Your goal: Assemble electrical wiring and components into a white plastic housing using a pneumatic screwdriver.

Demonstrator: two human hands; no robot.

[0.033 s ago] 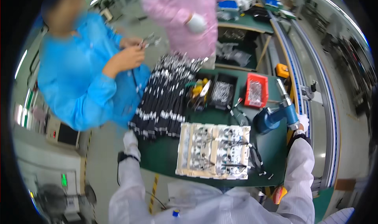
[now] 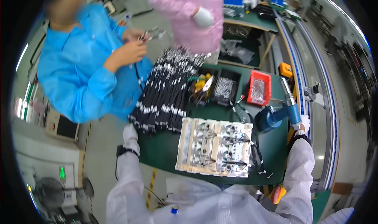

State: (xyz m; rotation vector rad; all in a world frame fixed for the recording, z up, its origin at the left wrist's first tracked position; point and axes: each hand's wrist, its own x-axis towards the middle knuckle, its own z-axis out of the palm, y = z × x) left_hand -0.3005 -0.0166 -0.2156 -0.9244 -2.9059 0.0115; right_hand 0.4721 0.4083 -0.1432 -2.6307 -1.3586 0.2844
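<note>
My left hand (image 2: 130, 138), in a white glove, is at the left edge of the green table, beside the near end of a pile of black cables (image 2: 163, 94). Its fingers are too blurred to read. My right hand (image 2: 305, 123), also gloved, is at the right edge, against or just behind the rear end of a blue pneumatic rivet gun (image 2: 289, 113). The gun stands on its round base, nose pointing away. Its body partly hides the fingers. Between my arms lies a pale frame holding metal cells and black wires (image 2: 214, 147), near the front edge.
Behind the frame are a black bin of small metal parts (image 2: 225, 87), a red bin of rivets (image 2: 259, 88) and yellow-handled tools (image 2: 201, 86). A co-worker in blue (image 2: 88, 66) handles a cable at left; another in pink (image 2: 193, 19) stands beyond. Rails (image 2: 315, 74) run along the right.
The view has shifted slightly, so the table and its contents sit a little differently in the picture. Both my hands stay at the table's sides.
</note>
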